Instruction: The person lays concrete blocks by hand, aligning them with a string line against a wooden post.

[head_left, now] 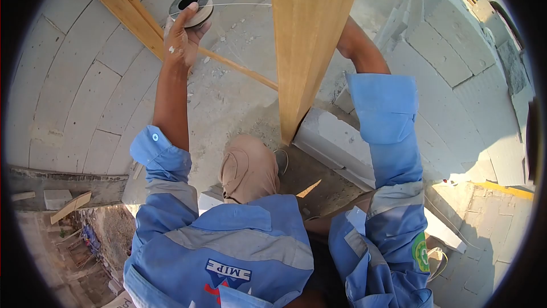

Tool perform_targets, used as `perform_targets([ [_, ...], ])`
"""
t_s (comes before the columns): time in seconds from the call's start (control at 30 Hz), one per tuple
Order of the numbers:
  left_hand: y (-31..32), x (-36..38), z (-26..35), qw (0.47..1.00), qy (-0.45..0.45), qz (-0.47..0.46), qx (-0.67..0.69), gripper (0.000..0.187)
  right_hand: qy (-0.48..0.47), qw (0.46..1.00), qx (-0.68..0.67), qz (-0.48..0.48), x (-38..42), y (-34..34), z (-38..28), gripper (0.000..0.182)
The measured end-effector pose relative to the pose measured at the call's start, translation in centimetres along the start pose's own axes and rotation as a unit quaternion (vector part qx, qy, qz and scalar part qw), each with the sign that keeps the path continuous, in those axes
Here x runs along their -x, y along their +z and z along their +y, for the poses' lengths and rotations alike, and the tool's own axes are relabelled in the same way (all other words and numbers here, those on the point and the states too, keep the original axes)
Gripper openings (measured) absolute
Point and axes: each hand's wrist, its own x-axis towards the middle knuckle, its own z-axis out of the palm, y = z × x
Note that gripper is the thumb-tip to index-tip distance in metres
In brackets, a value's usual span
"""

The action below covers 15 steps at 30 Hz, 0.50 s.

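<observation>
My left hand [181, 43] grips a spool [206, 11] with dark flanges and pale thread-like line wound on it. From the spool a thin line [239, 4] runs taut to the right, as far as the edge of a wooden post [310, 29]. That post rises close in front of me. My right forearm [364, 49] reaches behind it, so the wood hides my right hand and its fingers. Both arms are raised in blue sleeves with grey bands.
Pale block walls stand to the left [74, 91] and right [456, 74]. A second timber [122, 9] slants at upper left, and a thin batten [239, 69] meets the post. Light blocks [333, 143] lie at its foot. A tan cloth-covered rounded shape [248, 168] is below me.
</observation>
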Motion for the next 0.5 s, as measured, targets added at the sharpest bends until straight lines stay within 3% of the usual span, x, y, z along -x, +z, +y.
perform_targets([
  [0.03, -2.8, 0.2, 1.3, 1.0, 0.013, 0.027, -0.003, 0.05, 0.03, 0.995, 0.088, 0.026, 1.1, 0.1, -0.9, 0.048],
  [0.1, -8.8, 1.1, 3.6, 0.998, 0.04, 0.046, 0.031, 0.051, -0.008, 0.989, 0.129, 0.071, 2.0, -1.1, 2.1, 0.031],
  [0.13, -11.6, 2.4, 4.4, 0.994, 0.047, 0.095, -0.016, 0.062, 0.028, 0.997, 0.066, 0.042, 3.0, -1.4, 2.6, 0.03],
  [0.17, -14.4, 3.9, 4.6, 0.99, 0.06, 0.126, -0.024, 0.062, 0.043, 0.997, 0.053, 0.045, 3.9, -1.0, 3.2, 0.031],
  [0.23, -18.9, 7.3, 3.1, 0.944, -0.006, 0.265, -0.198, 0.074, 0.086, 0.995, 0.052, 0.028, 5.7, -0.6, 4.8, 0.033],
  [0.27, -21.4, 9.3, 1.7, 0.936, -0.049, 0.288, -0.194, 0.079, 0.107, 0.992, 0.063, 0.011, 6.2, -0.4, 5.9, 0.034],
  [0.3, -23.6, 11.1, -0.2, 0.929, -0.092, 0.305, -0.188, 0.083, 0.103, 0.993, 0.062, -0.004, 6.7, 0.0, 7.1, 0.034],
  [0.37, -26.2, 14.8, -4.2, 0.905, -0.16, 0.349, -0.182, 0.079, 0.123, 0.986, 0.097, 0.062, 7.9, 0.9, 9.3, 0.035],
  [0.43, -30.3, 18.0, -9.2, 0.905, -0.216, 0.324, -0.172, 0.085, 0.132, 0.983, 0.092, 0.086, 8.7, 1.5, 10.3, 0.036],
  [0.5, -30.2, 20.7, -12.8, 0.866, -0.274, 0.354, -0.224, 0.095, 0.141, 0.979, 0.088, 0.116, 9.0, 1.7, 11.6, 0.037],
])
